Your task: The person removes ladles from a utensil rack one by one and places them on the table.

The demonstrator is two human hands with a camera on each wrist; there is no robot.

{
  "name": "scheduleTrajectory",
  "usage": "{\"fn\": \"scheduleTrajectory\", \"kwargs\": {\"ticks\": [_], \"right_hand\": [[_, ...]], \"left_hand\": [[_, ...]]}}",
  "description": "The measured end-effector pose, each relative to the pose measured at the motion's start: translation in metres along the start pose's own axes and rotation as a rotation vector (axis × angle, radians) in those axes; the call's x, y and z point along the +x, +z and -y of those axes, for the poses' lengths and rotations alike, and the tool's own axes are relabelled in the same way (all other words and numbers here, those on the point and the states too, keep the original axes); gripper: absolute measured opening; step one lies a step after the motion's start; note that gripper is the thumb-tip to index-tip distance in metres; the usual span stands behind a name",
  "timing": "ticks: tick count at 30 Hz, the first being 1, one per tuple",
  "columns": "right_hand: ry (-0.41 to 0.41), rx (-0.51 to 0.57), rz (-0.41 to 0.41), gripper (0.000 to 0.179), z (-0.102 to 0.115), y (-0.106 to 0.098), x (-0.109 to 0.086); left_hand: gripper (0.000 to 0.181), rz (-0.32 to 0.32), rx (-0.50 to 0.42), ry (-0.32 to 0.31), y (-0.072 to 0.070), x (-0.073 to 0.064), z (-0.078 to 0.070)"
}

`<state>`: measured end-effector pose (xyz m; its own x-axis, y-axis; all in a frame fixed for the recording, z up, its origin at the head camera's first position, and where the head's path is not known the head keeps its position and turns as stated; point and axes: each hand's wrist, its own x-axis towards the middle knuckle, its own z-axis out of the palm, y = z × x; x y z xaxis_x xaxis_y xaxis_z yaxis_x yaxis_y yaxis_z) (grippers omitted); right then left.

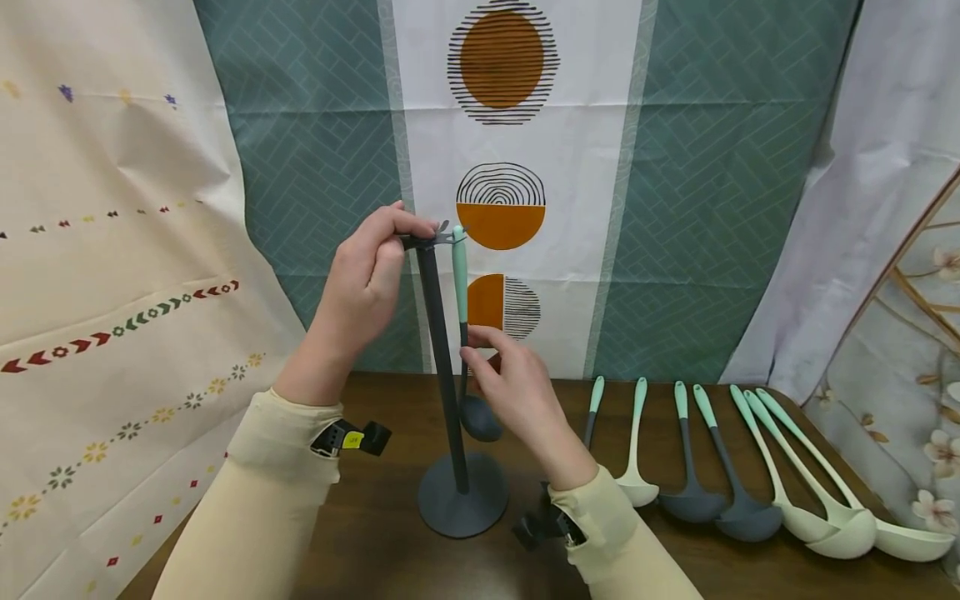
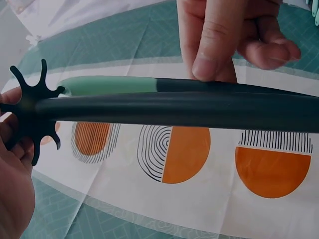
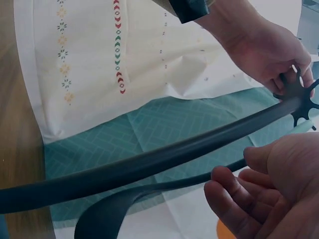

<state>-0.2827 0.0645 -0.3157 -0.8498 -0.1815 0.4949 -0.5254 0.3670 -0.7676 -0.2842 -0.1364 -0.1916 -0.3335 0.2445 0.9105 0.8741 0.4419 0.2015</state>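
Observation:
My left hand point(image 1: 365, 279) grips the hooked top point(image 2: 35, 104) of a dark utensil stand, its fingers among the hooks. The stand's post point(image 1: 442, 367) tilts slightly and rises from a round base point(image 1: 462, 507) on the table. Beside the post hangs a dark grey ladle point(image 1: 461, 283) with a mint-green handle end, its bowl point(image 1: 481, 419) downward. The handle's tip meets one hook in the left wrist view; whether the hook passes through its hole I cannot tell. Thumb and fingers of my right hand point(image 1: 521, 396) pinch the ladle's dark shaft point(image 3: 199, 178).
On the brown table point(image 1: 360, 508), several mint-handled ladles lie in a row at the right, some with dark bowls point(image 1: 693, 504), others with cream bowls point(image 1: 847, 533). Patterned cloths hang behind point(image 1: 322, 125) and at the left side point(image 1: 112, 275).

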Motion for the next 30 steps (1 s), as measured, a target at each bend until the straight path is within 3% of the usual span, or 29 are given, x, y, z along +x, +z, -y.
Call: {"fn": "scheduleTrajectory", "kwargs": {"ticks": [10, 18, 30], "right_hand": [[-0.064, 0.046, -0.018, 0.026, 0.003, 0.004, 0.003], [-0.041, 0.041, -0.032, 0.02, 0.005, 0.0, -0.001], [-0.042, 0.057, -0.036, 0.018, 0.005, -0.002, -0.004]], "left_hand": [[0.042, -0.02, 0.027, 0.046, 0.0, 0.003, -0.002], [0.041, -0.072, 0.212, 0.14, 0.002, 0.004, -0.011], [0.039, -0.092, 0.385, 0.079, 0.01, -0.004, -0.024]]}}
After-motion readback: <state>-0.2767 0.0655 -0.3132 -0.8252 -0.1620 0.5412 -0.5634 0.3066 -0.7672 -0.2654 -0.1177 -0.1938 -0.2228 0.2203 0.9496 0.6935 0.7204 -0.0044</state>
